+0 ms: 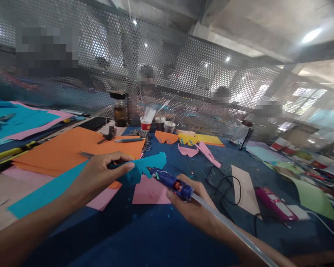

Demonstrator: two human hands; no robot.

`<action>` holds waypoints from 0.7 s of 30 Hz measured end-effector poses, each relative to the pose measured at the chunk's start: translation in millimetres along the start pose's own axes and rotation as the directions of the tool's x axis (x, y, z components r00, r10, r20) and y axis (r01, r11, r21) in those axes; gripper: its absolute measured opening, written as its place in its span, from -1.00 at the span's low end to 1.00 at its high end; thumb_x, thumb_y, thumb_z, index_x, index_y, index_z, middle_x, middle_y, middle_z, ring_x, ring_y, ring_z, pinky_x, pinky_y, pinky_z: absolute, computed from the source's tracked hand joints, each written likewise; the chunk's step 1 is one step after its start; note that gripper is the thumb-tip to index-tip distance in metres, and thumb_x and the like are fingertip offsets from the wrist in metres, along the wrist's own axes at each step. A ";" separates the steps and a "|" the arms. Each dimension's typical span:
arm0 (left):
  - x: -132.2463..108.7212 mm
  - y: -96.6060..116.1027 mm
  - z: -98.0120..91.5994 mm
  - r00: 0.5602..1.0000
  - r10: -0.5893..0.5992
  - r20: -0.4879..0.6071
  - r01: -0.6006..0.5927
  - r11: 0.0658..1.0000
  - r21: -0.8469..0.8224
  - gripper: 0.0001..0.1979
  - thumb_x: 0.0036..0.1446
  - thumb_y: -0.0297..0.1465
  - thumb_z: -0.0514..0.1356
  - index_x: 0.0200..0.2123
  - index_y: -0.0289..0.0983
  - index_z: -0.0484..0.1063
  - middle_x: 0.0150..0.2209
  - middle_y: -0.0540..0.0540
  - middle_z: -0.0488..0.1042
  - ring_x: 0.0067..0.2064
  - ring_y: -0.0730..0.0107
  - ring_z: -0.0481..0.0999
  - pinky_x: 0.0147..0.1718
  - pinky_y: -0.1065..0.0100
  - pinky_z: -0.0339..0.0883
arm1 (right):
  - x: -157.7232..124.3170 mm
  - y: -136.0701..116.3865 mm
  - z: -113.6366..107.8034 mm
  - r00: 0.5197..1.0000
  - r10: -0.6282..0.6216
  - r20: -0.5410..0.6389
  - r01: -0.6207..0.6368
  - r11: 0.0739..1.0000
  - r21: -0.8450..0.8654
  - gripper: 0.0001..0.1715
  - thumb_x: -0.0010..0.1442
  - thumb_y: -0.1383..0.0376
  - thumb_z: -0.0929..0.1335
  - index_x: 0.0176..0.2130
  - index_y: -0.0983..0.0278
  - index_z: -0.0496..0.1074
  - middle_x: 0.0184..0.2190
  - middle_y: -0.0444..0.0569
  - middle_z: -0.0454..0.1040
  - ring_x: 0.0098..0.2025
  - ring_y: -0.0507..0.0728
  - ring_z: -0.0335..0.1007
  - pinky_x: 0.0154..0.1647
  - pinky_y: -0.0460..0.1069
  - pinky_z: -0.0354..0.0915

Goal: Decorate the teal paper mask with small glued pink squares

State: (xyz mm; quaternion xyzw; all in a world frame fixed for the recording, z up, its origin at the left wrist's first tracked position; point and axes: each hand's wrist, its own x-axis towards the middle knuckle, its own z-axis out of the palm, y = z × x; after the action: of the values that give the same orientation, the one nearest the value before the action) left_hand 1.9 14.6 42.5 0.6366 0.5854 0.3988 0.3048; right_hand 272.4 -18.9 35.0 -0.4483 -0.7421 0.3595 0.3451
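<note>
My left hand (pixel 108 167) pinches a cut piece of bright blue paper (pixel 153 161) between thumb and fingers. A long blue paper strip (pixel 48 191) passes under that wrist; I cannot tell whether they are joined. Past the knuckles a pointed metal blade (pixel 85 154) sticks out over orange paper (pixel 78 139), its other end hidden. In my right hand (pixel 195 196) is a blue glue gun (pixel 169 180), a clear glue stick (pixel 231 226) trailing from its back. The nozzle points at the cut edge of the blue piece, close to it. Pink paper (pixel 150 193) lies below.
Beyond lie paper masks in orange (pixel 165 137), yellow (pixel 187 139) and pink (pixel 187 150). Cups (pixel 146 124) and a jar (pixel 120 111) stand along a perforated metal screen (pixel 180 66), people behind it. A black cable (pixel 222 183) and a magenta device (pixel 275 202) are on the right.
</note>
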 end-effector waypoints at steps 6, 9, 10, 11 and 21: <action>-1.3 -2.1 0.2 1.000 0.017 0.011 -0.017 1.000 -0.008 -0.71 0.08 -0.08 0.28 -0.31 -0.16 0.59 -0.23 -0.10 0.65 -0.12 0.03 0.61 -0.16 0.21 0.50 | 0.8 3.5 1.6 1.000 0.018 -0.021 -0.018 1.000 -0.004 -0.78 0.20 0.22 0.38 -0.40 0.22 0.26 -0.57 -0.26 0.18 -0.55 -0.03 0.06 -0.59 -0.13 0.02; -1.5 -2.1 0.3 0.999 0.029 0.018 -0.028 0.999 -0.015 -0.72 0.06 -0.08 0.28 -0.32 -0.15 0.61 -0.24 -0.09 0.66 -0.14 0.02 0.62 -0.21 0.23 0.51 | 1.1 2.7 2.5 0.999 0.023 -0.029 -0.023 1.000 0.001 -0.77 0.20 0.22 0.38 -0.40 0.22 0.25 -0.57 -0.26 0.19 -0.56 -0.04 0.05 -0.59 -0.13 0.02; -1.6 -1.8 0.3 0.999 0.030 0.019 -0.030 0.999 -0.013 -0.72 0.06 -0.09 0.28 -0.32 -0.15 0.61 -0.25 -0.10 0.66 -0.14 0.02 0.62 -0.22 0.23 0.52 | 1.0 1.7 2.7 0.999 0.026 -0.034 -0.026 1.000 0.004 -0.77 0.20 0.22 0.38 -0.40 0.22 0.25 -0.57 -0.25 0.19 -0.55 -0.04 0.05 -0.59 -0.13 0.02; -1.7 -1.5 0.2 0.999 0.031 0.021 -0.031 0.999 -0.011 -0.72 0.06 -0.09 0.28 -0.32 -0.15 0.62 -0.24 -0.10 0.66 -0.15 0.02 0.62 -0.23 0.23 0.52 | 0.8 0.6 2.7 0.999 0.028 -0.040 -0.028 1.000 0.006 -0.76 0.20 0.23 0.38 -0.41 0.22 0.25 -0.56 -0.25 0.20 -0.55 -0.03 0.05 -0.59 -0.13 0.02; -3.2 -0.6 -0.3 0.997 0.060 0.037 -0.062 0.998 0.032 -0.70 0.12 -0.07 0.26 -0.28 -0.15 0.60 -0.16 -0.08 0.65 -0.10 0.07 0.61 -0.20 0.27 0.48 | 0.0 1.1 1.9 0.998 0.007 -0.059 -0.011 0.998 -0.064 -0.75 0.19 0.24 0.38 -0.43 0.22 0.24 -0.54 -0.20 0.25 -0.54 -0.03 0.08 -0.59 -0.13 0.02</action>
State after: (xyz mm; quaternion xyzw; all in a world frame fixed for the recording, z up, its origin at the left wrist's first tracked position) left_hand 1.4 11.4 41.7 0.6664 0.5667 0.3865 0.2923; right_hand 271.3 -19.0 33.1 -0.4728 -0.7407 0.3238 0.3506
